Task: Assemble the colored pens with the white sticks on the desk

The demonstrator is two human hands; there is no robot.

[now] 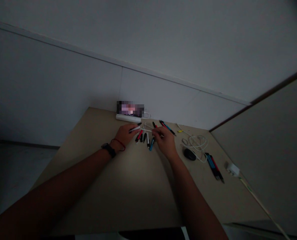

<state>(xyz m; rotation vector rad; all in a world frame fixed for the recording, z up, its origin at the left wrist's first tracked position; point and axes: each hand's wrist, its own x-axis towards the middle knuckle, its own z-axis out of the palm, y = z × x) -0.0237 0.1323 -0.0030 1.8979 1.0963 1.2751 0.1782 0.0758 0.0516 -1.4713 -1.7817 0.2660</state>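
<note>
My left hand (125, 134) is closed on a white pen with a black end (135, 128), above the table. Fingers pinched, my right hand (162, 138) grips a thin white stick (146, 130) that reaches across toward the left hand's pen. Whether the stick touches the pen I cannot tell. Between and below the hands lie several loose pen parts: a red piece (139, 136), a white and black piece (148, 140) and a blue piece (152, 144) among them. The right fingertips partly hide what they hold.
A phone with a blurred screen (130, 109) leans on a white stand (128, 118) by the wall. Several pens (167, 127) lie behind my right hand. Farther right are a coiled white cable (197, 142), a black mouse (189, 154), more pens (214, 167) and a white plug (232, 169).
</note>
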